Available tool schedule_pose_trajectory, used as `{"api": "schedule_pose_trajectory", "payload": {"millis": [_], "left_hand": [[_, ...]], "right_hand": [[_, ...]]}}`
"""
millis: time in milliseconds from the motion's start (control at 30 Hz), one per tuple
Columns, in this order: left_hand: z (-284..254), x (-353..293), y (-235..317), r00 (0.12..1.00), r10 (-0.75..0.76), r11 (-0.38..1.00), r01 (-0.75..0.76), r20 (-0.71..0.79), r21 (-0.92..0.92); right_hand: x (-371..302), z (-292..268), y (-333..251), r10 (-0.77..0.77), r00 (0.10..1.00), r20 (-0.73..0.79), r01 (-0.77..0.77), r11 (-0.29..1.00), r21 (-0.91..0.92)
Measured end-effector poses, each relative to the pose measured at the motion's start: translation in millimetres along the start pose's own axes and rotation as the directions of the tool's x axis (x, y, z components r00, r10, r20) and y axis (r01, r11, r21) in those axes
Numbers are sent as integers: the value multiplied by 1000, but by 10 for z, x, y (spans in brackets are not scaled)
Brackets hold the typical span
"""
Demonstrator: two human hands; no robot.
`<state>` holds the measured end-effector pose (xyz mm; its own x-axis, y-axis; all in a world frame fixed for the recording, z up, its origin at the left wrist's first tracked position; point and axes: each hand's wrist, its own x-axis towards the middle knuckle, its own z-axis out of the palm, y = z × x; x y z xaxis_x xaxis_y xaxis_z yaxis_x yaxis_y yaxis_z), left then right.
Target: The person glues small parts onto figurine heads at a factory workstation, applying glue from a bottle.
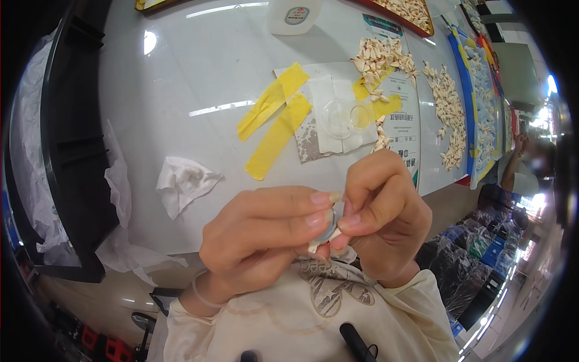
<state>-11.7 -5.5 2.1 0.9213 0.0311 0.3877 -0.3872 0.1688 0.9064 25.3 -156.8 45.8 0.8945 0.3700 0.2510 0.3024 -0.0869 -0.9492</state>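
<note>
In front of my chest, my left hand (259, 232) is closed, its thumb and fingers pinching a small round disc (331, 227) with a grey rim. A small cream-coloured piece (315, 246) with a dark reddish spot lies against the disc's lower edge. From the other side my right hand (389, 211) is closed too, thumb and fingertips pressed together at the cream piece's right end. The fingers partly cover both things. Beyond the hands, a clear round dish (333, 119) and a smaller clear dish (362, 115) rest on white paper (329, 90).
Piles of cream pieces (446, 114) lie at the right and far right, near a blue-edged tray (473, 102). Yellow tape strips (274, 142), a crumpled tissue (186, 184) and a white plastic container (294, 17) are on the table. A black crate (75, 151) stands left.
</note>
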Motion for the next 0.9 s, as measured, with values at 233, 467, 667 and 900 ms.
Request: {"api": "schedule_pose_trajectory", "payload": {"millis": [233, 467, 667, 900], "left_hand": [[21, 22, 40, 997, 13, 997, -18, 70, 71], [26, 57, 26, 956, -287, 859, 281, 52, -428], [-34, 36, -11, 958, -278, 891, 285, 71, -352], [14, 90, 5, 928, -369, 767, 339, 58, -544]], "right_hand": [[-65, -64, -59, 145, 989, -29, -141, 984, 106], [230, -888, 177, 23, 969, -245, -101, 945, -312], [534, -969, 382, 119, 993, -23, -110, 795, -596], [593, -1034, 497, 92, 985, 148, 19, 788, -615]]}}
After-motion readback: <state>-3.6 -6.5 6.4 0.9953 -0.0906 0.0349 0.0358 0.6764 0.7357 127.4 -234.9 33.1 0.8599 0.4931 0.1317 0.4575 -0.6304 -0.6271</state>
